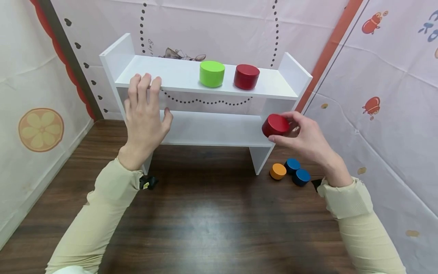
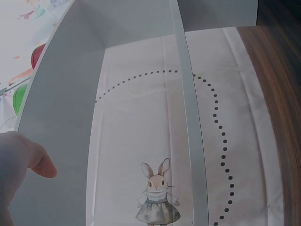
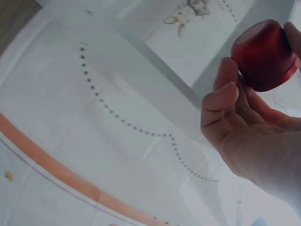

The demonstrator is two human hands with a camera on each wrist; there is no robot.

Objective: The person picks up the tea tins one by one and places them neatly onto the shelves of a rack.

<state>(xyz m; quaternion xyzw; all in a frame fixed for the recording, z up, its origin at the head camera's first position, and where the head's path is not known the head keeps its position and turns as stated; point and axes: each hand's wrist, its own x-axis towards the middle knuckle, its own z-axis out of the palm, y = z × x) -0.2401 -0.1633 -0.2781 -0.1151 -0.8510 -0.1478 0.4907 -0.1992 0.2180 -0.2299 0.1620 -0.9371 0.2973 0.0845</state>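
Observation:
A red round block (image 1: 275, 125) is pinched between the thumb and fingers of my right hand (image 1: 306, 139), held in front of the white shelf's right side. The right wrist view shows the same red block (image 3: 263, 55) near the fingertips, tilted. My left hand (image 1: 143, 110) is at the upper board's front edge on the left, fingers pointing up and thumb spread, holding nothing. On that upper board (image 1: 178, 70) stand a green round block (image 1: 211, 74) and another red round block (image 1: 246, 77), side by side with a gap between them.
An orange round block (image 1: 278, 171) and two blue round blocks (image 1: 301, 177) lie on the dark wooden table (image 1: 205, 213), right of the shelf's right leg. The lower board (image 1: 215, 128) spans the shelf's middle. Patterned cloth (image 1: 393, 114) hangs behind and at both sides.

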